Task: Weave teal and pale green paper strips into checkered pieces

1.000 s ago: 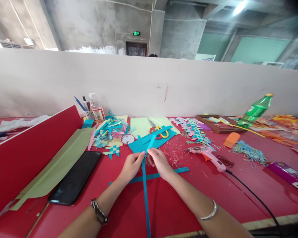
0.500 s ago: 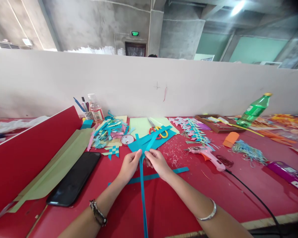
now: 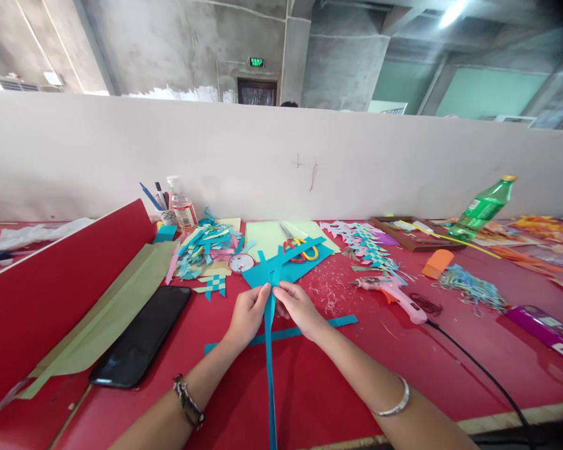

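Between thumb and fingers, my left hand (image 3: 249,310) pinches blue paper strips (image 3: 269,350) where they cross. My right hand (image 3: 296,305) pinches the same strips just to the right, its fingertips close to the left thumb. Short ends of the strips point up past my fingers, and a long tail hangs toward me. Behind them lies a wider blue paper piece (image 3: 300,265), with scissors (image 3: 304,249) with red and yellow handles on it. Another flat blue strip (image 3: 338,322) lies under my wrists on the red table.
A pink glue gun (image 3: 394,294) with a black cord lies right. A black phone (image 3: 141,337) and green paper (image 3: 107,312) lie left. Cut paper scraps (image 3: 206,250), woven paper pieces (image 3: 373,247), a clear bottle (image 3: 182,206) and a green bottle (image 3: 483,209) stand or lie farther back.
The upper strip end by my right hand has swung from a rightward slant to nearly upright. Both hands keep their pinch in almost the same place.
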Motion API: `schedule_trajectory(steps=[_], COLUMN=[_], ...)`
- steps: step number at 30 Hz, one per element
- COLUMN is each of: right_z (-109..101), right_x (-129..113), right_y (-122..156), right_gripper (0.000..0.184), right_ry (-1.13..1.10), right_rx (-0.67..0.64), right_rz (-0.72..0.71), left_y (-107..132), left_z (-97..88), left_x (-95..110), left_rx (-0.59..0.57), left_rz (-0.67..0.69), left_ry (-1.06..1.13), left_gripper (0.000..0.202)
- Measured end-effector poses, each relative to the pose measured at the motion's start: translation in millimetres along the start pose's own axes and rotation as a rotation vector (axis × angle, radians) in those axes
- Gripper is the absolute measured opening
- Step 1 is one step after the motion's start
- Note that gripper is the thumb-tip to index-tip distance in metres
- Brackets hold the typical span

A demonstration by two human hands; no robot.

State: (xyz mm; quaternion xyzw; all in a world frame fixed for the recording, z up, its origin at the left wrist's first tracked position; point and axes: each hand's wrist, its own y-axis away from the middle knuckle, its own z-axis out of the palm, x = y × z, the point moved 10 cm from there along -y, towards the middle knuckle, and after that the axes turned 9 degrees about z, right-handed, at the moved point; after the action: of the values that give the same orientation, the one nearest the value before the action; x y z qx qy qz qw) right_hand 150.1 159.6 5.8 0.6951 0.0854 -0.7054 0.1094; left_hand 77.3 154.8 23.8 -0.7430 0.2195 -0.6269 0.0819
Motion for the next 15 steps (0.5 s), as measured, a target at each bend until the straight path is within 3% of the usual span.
schedule_trajectory(steps=[3,9,15], right_z=[-2,-12,-4], right_x=[3,-6,-3], right_y=[-1,1,0], right_gripper=[0.029,0.032,0.03], right_ry=[-0.016,-0.046,0.019], right_rx=[0.018,0.093,0.022], right_rz=[0.02,-0.029,-0.01], left_y=[1,3,2], left_z=[-12.4,13.1,12.4], left_x=[-7,-14,-9], left_rx=[0.102,-0.13,-0.128], left_rz=[-0.065,-0.152,-0.078], left_ry=[-0.048,0.014,-0.02], left_gripper=[0.041,0.043,0.042])
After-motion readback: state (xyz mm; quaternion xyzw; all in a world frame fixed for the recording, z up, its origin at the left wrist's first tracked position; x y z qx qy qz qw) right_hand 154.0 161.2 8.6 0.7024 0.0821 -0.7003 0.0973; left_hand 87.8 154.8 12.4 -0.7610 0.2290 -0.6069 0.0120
